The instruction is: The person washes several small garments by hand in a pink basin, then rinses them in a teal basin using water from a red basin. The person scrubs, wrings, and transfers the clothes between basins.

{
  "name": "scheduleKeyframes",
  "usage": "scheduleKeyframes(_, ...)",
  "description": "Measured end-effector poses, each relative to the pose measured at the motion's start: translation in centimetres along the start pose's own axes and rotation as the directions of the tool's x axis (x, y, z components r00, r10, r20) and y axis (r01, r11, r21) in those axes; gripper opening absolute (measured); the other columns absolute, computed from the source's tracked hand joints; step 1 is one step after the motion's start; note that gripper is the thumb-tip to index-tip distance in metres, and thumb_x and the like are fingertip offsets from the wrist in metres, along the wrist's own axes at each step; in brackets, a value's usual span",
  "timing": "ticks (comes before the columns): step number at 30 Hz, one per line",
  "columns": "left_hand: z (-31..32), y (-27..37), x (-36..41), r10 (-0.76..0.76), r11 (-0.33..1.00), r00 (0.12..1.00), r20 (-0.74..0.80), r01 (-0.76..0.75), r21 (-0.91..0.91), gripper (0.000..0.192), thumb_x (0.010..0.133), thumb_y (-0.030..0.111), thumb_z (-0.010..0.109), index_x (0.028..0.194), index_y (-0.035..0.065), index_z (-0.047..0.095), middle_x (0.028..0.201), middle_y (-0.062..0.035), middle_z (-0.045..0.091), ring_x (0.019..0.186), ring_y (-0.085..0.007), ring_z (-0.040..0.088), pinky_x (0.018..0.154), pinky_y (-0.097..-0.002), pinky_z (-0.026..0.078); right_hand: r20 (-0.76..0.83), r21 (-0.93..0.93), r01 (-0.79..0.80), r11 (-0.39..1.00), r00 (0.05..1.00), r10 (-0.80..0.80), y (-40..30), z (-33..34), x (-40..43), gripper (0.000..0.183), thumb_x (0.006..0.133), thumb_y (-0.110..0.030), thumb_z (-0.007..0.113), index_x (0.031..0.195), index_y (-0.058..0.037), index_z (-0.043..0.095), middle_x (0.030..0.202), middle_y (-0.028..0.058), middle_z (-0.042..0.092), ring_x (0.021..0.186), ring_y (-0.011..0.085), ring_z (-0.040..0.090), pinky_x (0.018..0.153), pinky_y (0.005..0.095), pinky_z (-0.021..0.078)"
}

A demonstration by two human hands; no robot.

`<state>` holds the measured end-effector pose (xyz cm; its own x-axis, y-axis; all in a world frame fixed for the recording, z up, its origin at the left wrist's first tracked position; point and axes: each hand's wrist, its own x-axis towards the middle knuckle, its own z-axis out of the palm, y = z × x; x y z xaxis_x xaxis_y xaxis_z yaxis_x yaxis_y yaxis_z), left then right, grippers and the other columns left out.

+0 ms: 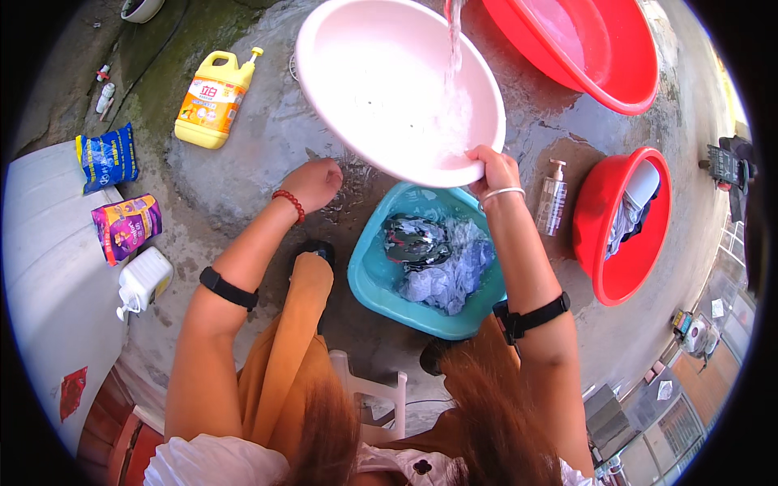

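Note:
My right hand (495, 172) grips the near rim of a pale pink plastic basin (395, 91), which is tilted. Water streams down into that basin from the top of the view. To the left of the basin's near side is my left hand (313, 184), its fingers curled and partly hidden, touching nothing that I can make out. Below the pink basin, between my feet, stands a teal basin (380, 291) with water, a dark patterned cloth (413, 240) and light blue-grey wet cloth (447, 267) inside.
A red basin (626, 67) with water stands at upper right. Another red basin (589, 225) holds clothes, beside a clear pump bottle (552, 200). On the left are a yellow detergent jug (213, 100), a blue packet (108, 159), a purple packet (126, 228) and a white pump bottle (144, 278).

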<state>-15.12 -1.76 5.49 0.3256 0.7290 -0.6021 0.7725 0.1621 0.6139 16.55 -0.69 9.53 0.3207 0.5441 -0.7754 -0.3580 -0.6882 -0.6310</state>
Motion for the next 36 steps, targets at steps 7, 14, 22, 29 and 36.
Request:
scheduleKeyframes(7, -0.1, -1.2, 0.0, -0.154, 0.982, 0.988, -0.022, 0.15, -0.111, 0.024, 0.088, 0.021, 0.049, 0.094, 0.0042, 0.065, 0.089, -0.0164, 0.067, 0.085, -0.0323, 0.064, 0.076, -0.0388, 0.049, -0.19, -0.16, 0.19, 0.969, 0.957, -0.219, -2.8, -3.4, 0.4, 0.025, 0.073, -0.003, 0.061, 0.096, 0.0063, 0.058, 0.084, 0.0141, 0.065, 0.06, 0.0227, 0.065, 0.046, 0.03, 0.054)
scheduleKeyframes(14, -0.7, 0.1, 0.6, -0.196, 0.928, 0.978, -0.074, 0.161, -0.335, 0.024, 0.095, 0.012, 0.046, 0.111, -0.0013, 0.056, 0.094, -0.0106, 0.067, 0.075, -0.0138, 0.063, 0.067, -0.0278, 0.052, -0.1, 0.016, 0.051, 0.999, 0.994, -0.049, 1.6, -2.4, -1.5, 0.024, 0.071, -0.004, 0.065, 0.092, 0.0058, 0.059, 0.078, 0.0112, 0.064, 0.058, 0.0202, 0.064, 0.042, 0.0298, 0.0505)
scheduleKeyframes(22, -1.1, 2.0, -0.7, -0.239, 0.682, 0.971, -0.005, 0.164, -0.713, 0.03, 0.096, 0.023, 0.05, 0.116, -0.0001, 0.054, 0.105, -0.0132, 0.065, 0.082, -0.016, 0.063, 0.073, -0.0288, 0.053, -0.271, -0.192, 0.343, 0.919, 0.882, -0.386, -2.5, -3.9, -1.3, 0.027, 0.072, -0.007, 0.065, 0.094, 0.0063, 0.056, 0.081, 0.0127, 0.064, 0.058, 0.0187, 0.063, 0.045, 0.0289, 0.052)
scheduleKeyframes(29, -0.7, 7.7, 0.4, -0.106, 0.493, 0.985, 0.137, 0.172, -0.853, 0.05, 0.096, 0.034, 0.055, 0.131, -0.0004, 0.044, 0.119, -0.0138, 0.059, 0.098, -0.0203, 0.064, 0.083, -0.0331, 0.054, -0.223, -0.476, 0.321, 0.818, 0.856, -0.466, -3.5, -6.8, -4.2, 0.022, 0.073, -0.01, 0.065, 0.086, 0.006, 0.057, 0.068, 0.0096, 0.061, 0.046, 0.0151, 0.055, 0.039, 0.0271, 0.0441)
scheduleKeyframes(36, 0.1, 9.7, -0.6, -0.058, 0.561, 0.994, 0.09, 0.107, -0.821, 0.05, 0.096, 0.031, 0.055, 0.132, -0.0021, 0.043, 0.115, -0.0126, 0.06, 0.098, -0.0198, 0.063, 0.085, -0.0358, 0.054, -0.247, -0.329, 0.282, 0.901, 0.895, -0.37, -2.1, -11.2, -7.0, 0.018, 0.071, -0.006, 0.063, 0.085, 0.005, 0.059, 0.069, 0.0046, 0.06, 0.05, 0.0099, 0.052, 0.04, 0.0237, 0.041)
